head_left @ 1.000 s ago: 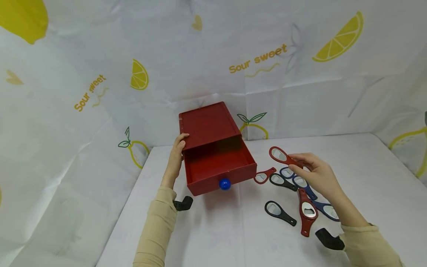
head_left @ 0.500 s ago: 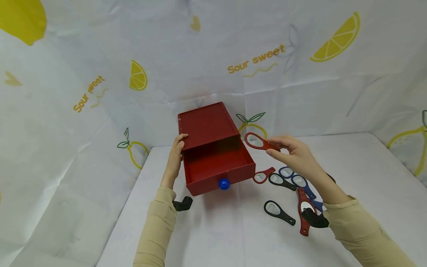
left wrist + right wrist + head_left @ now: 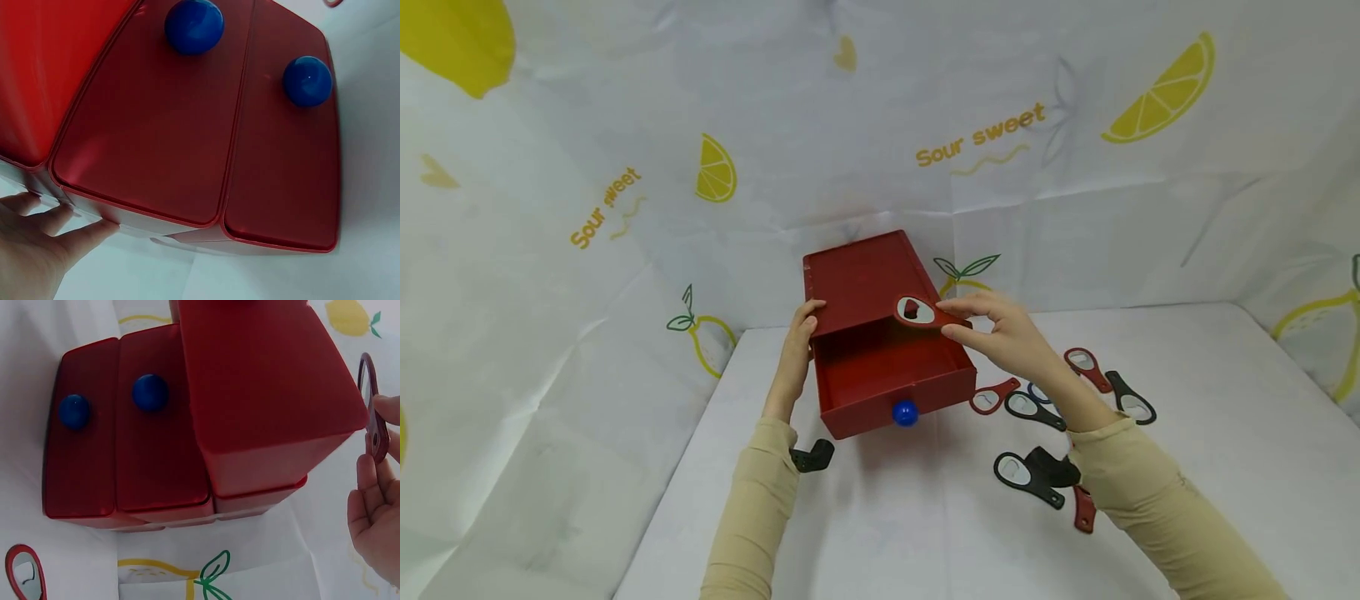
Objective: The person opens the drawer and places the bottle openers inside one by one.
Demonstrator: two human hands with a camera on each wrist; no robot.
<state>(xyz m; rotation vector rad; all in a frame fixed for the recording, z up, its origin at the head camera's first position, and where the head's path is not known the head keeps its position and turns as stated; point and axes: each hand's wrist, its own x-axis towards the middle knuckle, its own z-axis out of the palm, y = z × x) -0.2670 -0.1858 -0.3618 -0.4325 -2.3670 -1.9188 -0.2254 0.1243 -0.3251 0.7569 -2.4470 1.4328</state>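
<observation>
A red cabinet [image 3: 865, 275] has its top drawer [image 3: 880, 404] pulled out; the drawer has a blue knob [image 3: 906, 413]. My left hand [image 3: 792, 358] rests against the cabinet's left side, and in the left wrist view its extended fingers [image 3: 87, 240] touch that side. Between thumb and fingers, my right hand [image 3: 1011, 333] pinches the handle of a red bottle opener [image 3: 928, 316]. The opener's round end hangs over the drawer's right rear part, near the cabinet's top front edge. In the right wrist view the opener [image 3: 379, 447] appears edge-on beside the drawer front.
Several bottle openers lie on the white table to the right, among them a red one [image 3: 987, 401] near the drawer, a black one [image 3: 1015, 471] and another black one [image 3: 1133, 407]. My right forearm hides some. Two shut lower drawers [image 3: 150, 119] show in the wrist views.
My right hand has carried the red bottle opener leftward and up from over the pile to above the open drawer. The left hand and cabinet stay where they were.
</observation>
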